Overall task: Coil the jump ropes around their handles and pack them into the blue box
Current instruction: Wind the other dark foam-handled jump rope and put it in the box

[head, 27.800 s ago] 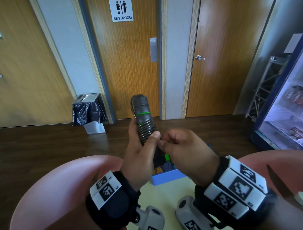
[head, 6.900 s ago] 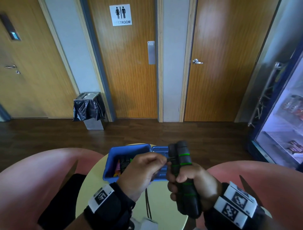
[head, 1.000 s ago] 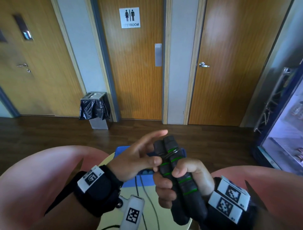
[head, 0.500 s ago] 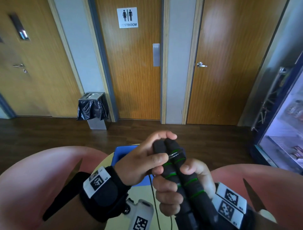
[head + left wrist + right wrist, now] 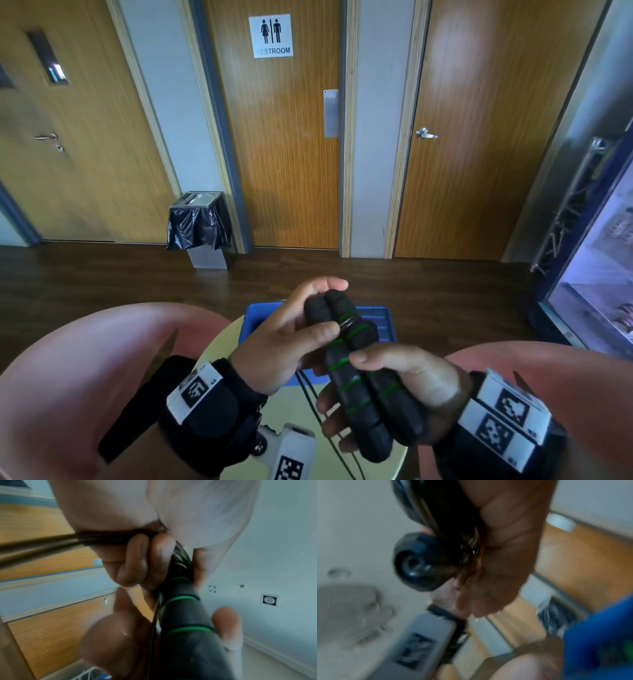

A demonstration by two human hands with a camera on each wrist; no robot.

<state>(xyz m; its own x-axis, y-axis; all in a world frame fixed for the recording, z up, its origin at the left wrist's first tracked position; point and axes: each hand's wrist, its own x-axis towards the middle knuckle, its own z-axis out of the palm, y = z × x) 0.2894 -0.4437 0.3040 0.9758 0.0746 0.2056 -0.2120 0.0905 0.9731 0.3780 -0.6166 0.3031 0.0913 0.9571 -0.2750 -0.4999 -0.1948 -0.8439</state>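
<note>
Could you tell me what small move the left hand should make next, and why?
Probably lay one more turn of rope round the handles. The right hand grips both handles together, the left hand holds the rope at a few coils near their top, and loose rope hangs down over the table. The box waits behind.

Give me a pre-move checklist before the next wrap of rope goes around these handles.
1. Right hand grips both handles together: ok.
2. Left hand pinches the rope at the handle tops: ok.
3. Wraps already on sit tight, bunched near the top: ok.
4. Loose rope hanging below is free of tangles: cannot tell.
5. Blue box stands on the table behind the hands, within reach: ok.
6. Room left in the box: cannot tell.
</note>
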